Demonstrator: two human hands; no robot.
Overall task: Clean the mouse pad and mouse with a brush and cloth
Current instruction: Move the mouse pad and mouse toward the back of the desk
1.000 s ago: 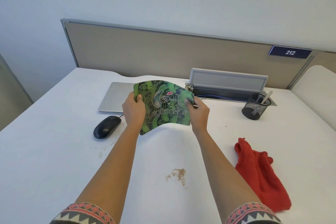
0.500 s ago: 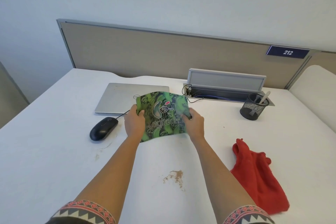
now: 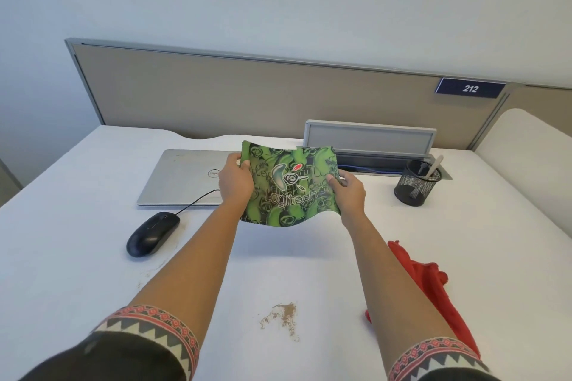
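A green patterned mouse pad (image 3: 289,185) is held up off the white desk, tilted and slightly curved. My left hand (image 3: 235,181) grips its left edge and my right hand (image 3: 348,190) grips its right edge. A black wired mouse (image 3: 152,233) lies on the desk to the left, apart from both hands. A red cloth (image 3: 433,284) lies crumpled at the right, partly hidden behind my right forearm. A white brush handle (image 3: 433,168) sticks out of a black mesh cup (image 3: 416,183) at the back right. A patch of brown dirt (image 3: 283,315) lies on the desk between my forearms.
A shut silver laptop (image 3: 182,178) lies at the back left, behind the mouse. A grey cable box with its lid raised (image 3: 370,141) stands behind the pad. A beige partition (image 3: 247,93) closes off the back of the desk.
Both hands have lifted the mouse pad from low over the desk, so it hangs higher and more tilted. Mouse, cloth and cup stay where they were.
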